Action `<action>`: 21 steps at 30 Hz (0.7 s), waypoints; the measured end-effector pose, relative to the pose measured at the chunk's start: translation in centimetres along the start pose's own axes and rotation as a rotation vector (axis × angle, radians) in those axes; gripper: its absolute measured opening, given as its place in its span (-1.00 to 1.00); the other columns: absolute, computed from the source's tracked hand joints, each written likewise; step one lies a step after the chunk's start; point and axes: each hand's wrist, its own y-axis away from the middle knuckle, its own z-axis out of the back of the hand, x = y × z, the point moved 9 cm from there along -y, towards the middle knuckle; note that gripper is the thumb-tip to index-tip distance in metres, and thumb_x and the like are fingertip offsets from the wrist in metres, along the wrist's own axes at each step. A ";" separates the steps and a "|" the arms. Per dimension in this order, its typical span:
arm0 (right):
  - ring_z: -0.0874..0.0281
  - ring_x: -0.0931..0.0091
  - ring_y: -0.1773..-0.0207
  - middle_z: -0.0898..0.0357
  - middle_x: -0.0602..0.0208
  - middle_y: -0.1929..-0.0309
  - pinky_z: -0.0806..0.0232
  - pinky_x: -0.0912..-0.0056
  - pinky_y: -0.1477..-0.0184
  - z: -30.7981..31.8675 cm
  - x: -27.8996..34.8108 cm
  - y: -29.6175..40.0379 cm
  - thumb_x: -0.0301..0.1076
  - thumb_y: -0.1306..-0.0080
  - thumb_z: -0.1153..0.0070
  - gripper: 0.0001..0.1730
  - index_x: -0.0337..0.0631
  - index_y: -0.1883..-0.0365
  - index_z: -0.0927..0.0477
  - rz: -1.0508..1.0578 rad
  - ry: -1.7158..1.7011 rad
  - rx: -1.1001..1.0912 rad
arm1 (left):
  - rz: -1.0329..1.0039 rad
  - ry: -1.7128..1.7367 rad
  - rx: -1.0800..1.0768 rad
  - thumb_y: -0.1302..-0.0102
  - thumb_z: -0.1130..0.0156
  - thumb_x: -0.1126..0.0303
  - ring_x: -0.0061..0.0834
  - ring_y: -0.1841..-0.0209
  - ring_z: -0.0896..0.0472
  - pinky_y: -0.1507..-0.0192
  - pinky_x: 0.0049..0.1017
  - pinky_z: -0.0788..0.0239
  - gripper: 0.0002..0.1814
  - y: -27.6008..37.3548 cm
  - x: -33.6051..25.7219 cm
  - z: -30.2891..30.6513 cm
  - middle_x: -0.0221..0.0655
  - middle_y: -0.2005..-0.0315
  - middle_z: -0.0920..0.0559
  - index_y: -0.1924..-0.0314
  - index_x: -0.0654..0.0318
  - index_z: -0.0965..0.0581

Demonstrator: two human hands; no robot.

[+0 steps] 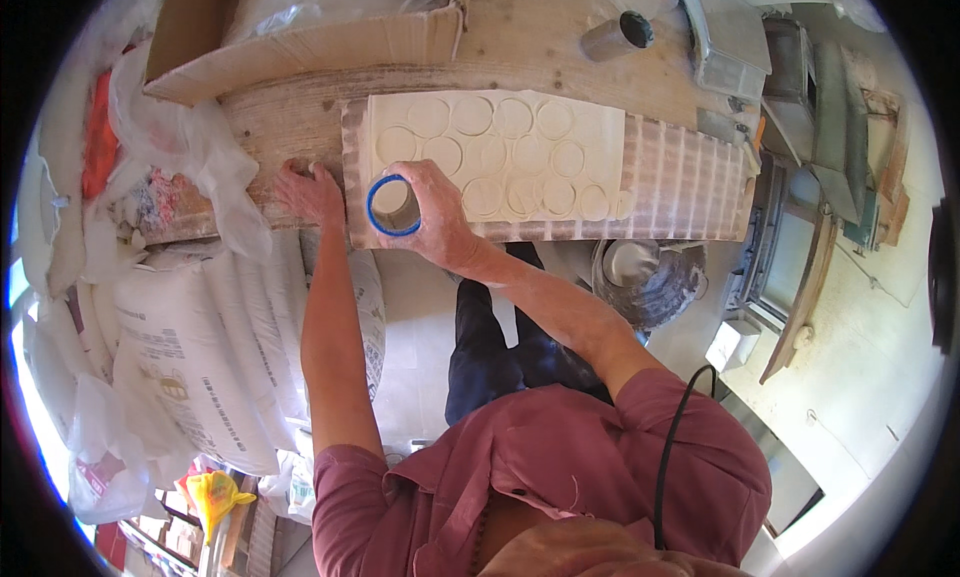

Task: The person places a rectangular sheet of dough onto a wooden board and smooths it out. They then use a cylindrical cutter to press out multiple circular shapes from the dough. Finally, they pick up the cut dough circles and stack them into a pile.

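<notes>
My right hand (442, 220) grips a round cylindrical cutter (407, 215) with a blue rim. It stands over the lower left corner of a pale rolled dough sheet (592, 157). Round cut outlines in rows mark the sheet, some of them overlapping. Under the sheet lies a flour-dusted board (682, 179) with a striped or grid pattern, bare on its right part. My left hand (311, 194) rests on the wooden table just left of that board, fingers bent. A small pale spot shows at its fingertips; whether it is a held scrap is unclear.
A cardboard box (360, 48) lined with plastic stands at the back left. Behind the sheet, a metal tube (616, 36) lies on the wooden table (517, 59). Clear plastic bags (187, 141) hang at left above stacked white sacks (187, 344). Below the board's front edge is a metal basin (660, 292).
</notes>
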 end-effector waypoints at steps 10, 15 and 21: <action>-0.69 0.17 -0.06 -0.69 0.02 0.01 -0.49 0.12 -0.12 16.3 -15.3 -16.6 -0.34 -0.01 -0.61 -0.24 -0.31 -0.16 -0.50 -0.128 0.282 -0.409 | -0.069 -0.087 0.025 -0.18 -0.35 0.33 0.04 -0.20 -0.45 -0.30 -0.01 -0.21 -0.50 -0.6 -1.7 0.7 -0.03 -0.06 -0.56 -0.13 0.33 -0.50; -0.66 0.16 -0.11 -0.66 0.02 -0.02 -0.48 0.18 -0.18 16.3 -24.5 -21.5 -0.34 -0.12 -0.53 -0.34 -0.26 -0.17 -0.53 -0.136 0.298 -0.265 | -0.055 -0.074 0.082 -0.32 -0.26 0.27 0.06 -0.32 -0.39 -0.42 -0.01 -0.15 -0.40 0.7 -0.1 -1.4 0.02 -0.20 -0.49 -0.31 0.39 -0.40; -0.63 0.11 -0.11 -0.65 0.03 -0.01 -0.48 0.05 -0.13 19.4 -15.9 -25.2 -0.40 -0.23 -0.40 -0.57 -0.26 -0.05 -0.57 0.069 0.443 -0.158 | 0.070 -0.130 0.095 -0.29 -0.25 0.35 0.08 -0.38 -0.33 -0.52 0.01 -0.01 -0.38 0.0 -2.5 0.4 0.03 -0.21 -0.48 -0.34 0.30 -0.37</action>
